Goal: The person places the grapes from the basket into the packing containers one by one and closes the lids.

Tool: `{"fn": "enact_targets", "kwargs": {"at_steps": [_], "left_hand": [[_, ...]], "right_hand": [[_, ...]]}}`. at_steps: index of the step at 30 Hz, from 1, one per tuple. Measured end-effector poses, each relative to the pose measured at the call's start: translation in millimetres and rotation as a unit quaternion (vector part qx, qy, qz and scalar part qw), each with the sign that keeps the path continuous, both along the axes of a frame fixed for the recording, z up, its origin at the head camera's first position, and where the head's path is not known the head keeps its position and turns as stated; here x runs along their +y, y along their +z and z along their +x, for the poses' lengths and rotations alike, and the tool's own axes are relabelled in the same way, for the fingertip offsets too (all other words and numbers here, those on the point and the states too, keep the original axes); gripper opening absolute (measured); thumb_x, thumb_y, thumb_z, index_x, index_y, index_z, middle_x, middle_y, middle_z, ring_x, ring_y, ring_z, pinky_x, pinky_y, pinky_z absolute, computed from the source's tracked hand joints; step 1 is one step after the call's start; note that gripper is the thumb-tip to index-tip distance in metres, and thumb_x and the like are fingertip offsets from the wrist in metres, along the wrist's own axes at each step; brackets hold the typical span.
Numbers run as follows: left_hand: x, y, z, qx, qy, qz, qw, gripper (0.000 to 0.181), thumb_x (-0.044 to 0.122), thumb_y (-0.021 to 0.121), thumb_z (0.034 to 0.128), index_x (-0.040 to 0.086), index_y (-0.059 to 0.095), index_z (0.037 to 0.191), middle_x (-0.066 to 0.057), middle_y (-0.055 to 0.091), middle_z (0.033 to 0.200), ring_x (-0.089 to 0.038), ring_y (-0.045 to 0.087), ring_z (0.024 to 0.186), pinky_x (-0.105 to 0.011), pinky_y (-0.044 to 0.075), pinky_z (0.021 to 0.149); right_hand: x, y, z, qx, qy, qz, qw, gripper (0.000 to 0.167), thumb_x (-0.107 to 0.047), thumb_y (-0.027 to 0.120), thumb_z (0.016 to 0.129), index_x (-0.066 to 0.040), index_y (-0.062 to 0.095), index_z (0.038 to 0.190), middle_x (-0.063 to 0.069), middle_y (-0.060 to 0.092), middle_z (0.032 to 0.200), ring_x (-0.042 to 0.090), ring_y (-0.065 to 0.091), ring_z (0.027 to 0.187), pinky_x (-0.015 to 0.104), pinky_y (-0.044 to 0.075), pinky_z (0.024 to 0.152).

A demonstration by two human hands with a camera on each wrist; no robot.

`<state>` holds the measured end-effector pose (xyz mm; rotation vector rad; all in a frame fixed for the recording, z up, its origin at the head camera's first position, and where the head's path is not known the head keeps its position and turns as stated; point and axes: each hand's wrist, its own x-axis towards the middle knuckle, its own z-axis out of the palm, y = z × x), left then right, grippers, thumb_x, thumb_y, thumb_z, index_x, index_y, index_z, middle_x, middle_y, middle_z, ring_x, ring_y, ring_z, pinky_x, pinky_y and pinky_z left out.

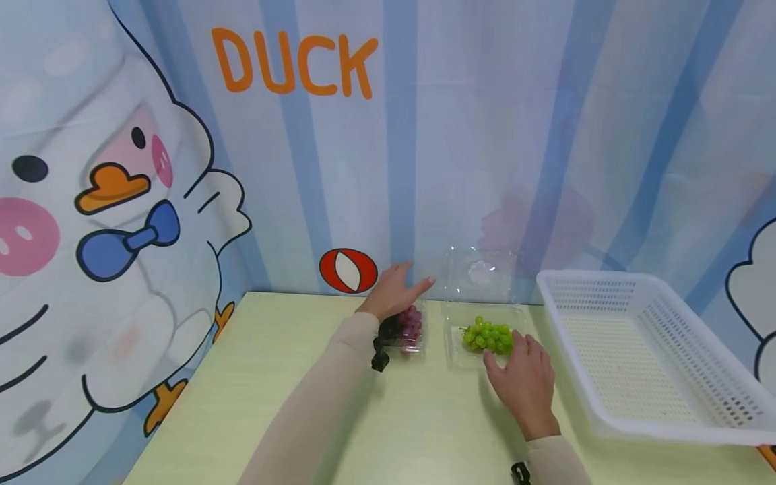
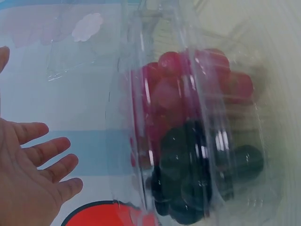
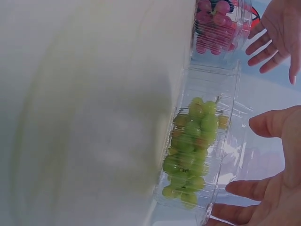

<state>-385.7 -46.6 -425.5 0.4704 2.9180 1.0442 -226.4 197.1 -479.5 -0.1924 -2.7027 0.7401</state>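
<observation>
My left hand (image 1: pixel 397 293) hovers over a clear plastic box (image 2: pixel 211 108) that looks closed, its fingers spread and holding nothing. Inside that box lie a bunch of red grapes (image 1: pixel 410 323) and a bunch of dark grapes (image 2: pixel 183 174). To the right, a second clear box (image 1: pixel 457 357) stands with its lid (image 1: pixel 483 273) raised against the backdrop. A bunch of green grapes (image 1: pixel 488 336) lies in it. My right hand (image 1: pixel 523 380) is at this box's front right, fingers loosely extended beside the grapes; whether the fingertips touch the rim, I cannot tell.
A white perforated plastic basket (image 1: pixel 606 411) stands on the table's right side, close to my right hand. The pale yellow table (image 1: pixel 242 404) ends at the back against a blue striped curtain (image 1: pixel 461 135) printed with ducks.
</observation>
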Motion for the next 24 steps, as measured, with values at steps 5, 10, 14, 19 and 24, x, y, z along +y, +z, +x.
{"fn": "enact_targets", "kwargs": {"at_steps": [5, 10, 14, 19, 24], "left_hand": [[7.3, 3.3, -5.2, -0.007, -0.010, 0.020, 0.9997, 0.092, 0.077, 0.044, 0.0931, 0.015, 0.032, 0.160, -0.008, 0.034, 0.164, -0.029, 0.031, 0.151, -0.053, 0.030, 0.120], [13.1, 1.5, -13.7, -0.015, -0.022, 0.047, 0.9985, 0.084, 0.066, 0.048, 0.0987, 0.011, 0.032, 0.160, -0.008, 0.039, 0.161, -0.028, 0.036, 0.148, -0.049, 0.033, 0.119], [18.5, -1.4, -20.6, -0.022, -0.026, 0.077, 0.9965, 0.077, 0.059, 0.050, 0.1012, 0.010, 0.034, 0.158, -0.009, 0.045, 0.156, -0.028, 0.044, 0.143, -0.047, 0.039, 0.115], [25.7, -0.5, -27.4, -0.042, -0.016, 0.117, 0.9921, 0.072, 0.054, 0.052, 0.1023, 0.010, 0.037, 0.157, -0.011, 0.051, 0.151, -0.028, 0.049, 0.138, -0.047, 0.043, 0.111], [31.6, 1.9, -31.3, -0.074, -0.006, 0.148, 0.9863, 0.069, 0.052, 0.052, 0.1032, 0.011, 0.037, 0.157, -0.011, 0.051, 0.150, -0.029, 0.050, 0.137, -0.049, 0.044, 0.110]], "right_hand": [[2.8, -1.0, -1.3, -0.006, -0.012, -0.011, 0.9999, 0.073, -0.037, 0.058, 0.100, 0.014, 0.037, 0.147, 0.038, 0.036, 0.150, 0.056, 0.036, 0.136, 0.068, 0.032, 0.110], [5.2, -2.1, -3.4, -0.012, -0.027, -0.031, 0.9991, 0.070, -0.029, 0.052, 0.103, 0.022, 0.031, 0.145, 0.041, 0.034, 0.148, 0.058, 0.035, 0.134, 0.067, 0.033, 0.110], [7.4, -1.9, -5.0, -0.023, -0.032, -0.051, 0.9979, 0.067, -0.025, 0.049, 0.103, 0.026, 0.029, 0.143, 0.043, 0.033, 0.147, 0.059, 0.034, 0.134, 0.066, 0.031, 0.111], [12.4, -0.6, -7.1, -0.053, -0.033, -0.079, 0.9949, 0.065, -0.020, 0.042, 0.103, 0.029, 0.025, 0.142, 0.047, 0.033, 0.142, 0.062, 0.036, 0.131, 0.067, 0.033, 0.109], [19.6, -0.6, -8.1, -0.079, -0.031, -0.105, 0.9908, 0.060, -0.015, 0.033, 0.102, 0.031, 0.024, 0.140, 0.049, 0.035, 0.137, 0.062, 0.039, 0.127, 0.067, 0.036, 0.105]]}}
